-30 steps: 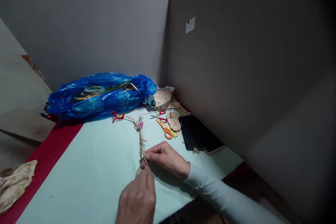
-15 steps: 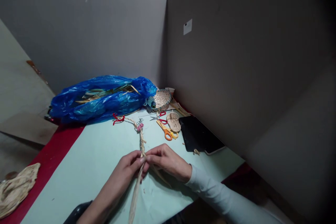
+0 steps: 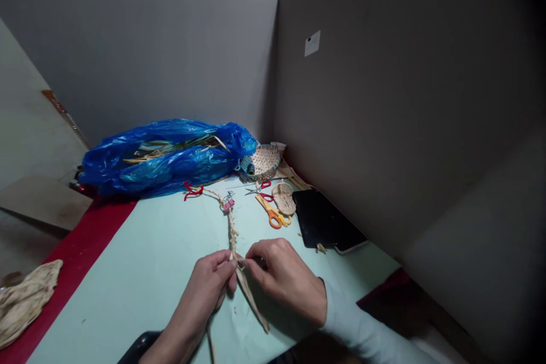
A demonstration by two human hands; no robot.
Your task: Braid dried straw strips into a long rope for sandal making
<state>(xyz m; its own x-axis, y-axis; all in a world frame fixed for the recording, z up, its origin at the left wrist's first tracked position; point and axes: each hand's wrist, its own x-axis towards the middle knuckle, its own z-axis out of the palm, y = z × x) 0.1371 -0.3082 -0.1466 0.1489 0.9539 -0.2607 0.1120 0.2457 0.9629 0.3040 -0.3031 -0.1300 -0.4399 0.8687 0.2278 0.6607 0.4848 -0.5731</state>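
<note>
- Set at the back of the table (image 3: 106, 273), likely for elbow room: blue bag (image 3: 174, 173).
- Running across the table from near the bag, mostly straight: straw braid (image 3: 232, 233).
- With left grip (image 3: 208, 278), pinching the braid's near end, probably against unravelling.
- With right grip (image 3: 286, 276), pinching a strand (image 3: 240, 262) just beside, probably for tension.
- Clamped partway along the braid, perhaps as a stop: pink clip (image 3: 229, 205).

A black tablet (image 3: 326, 220) lies near red-handled scissors (image 3: 264, 196).
</note>
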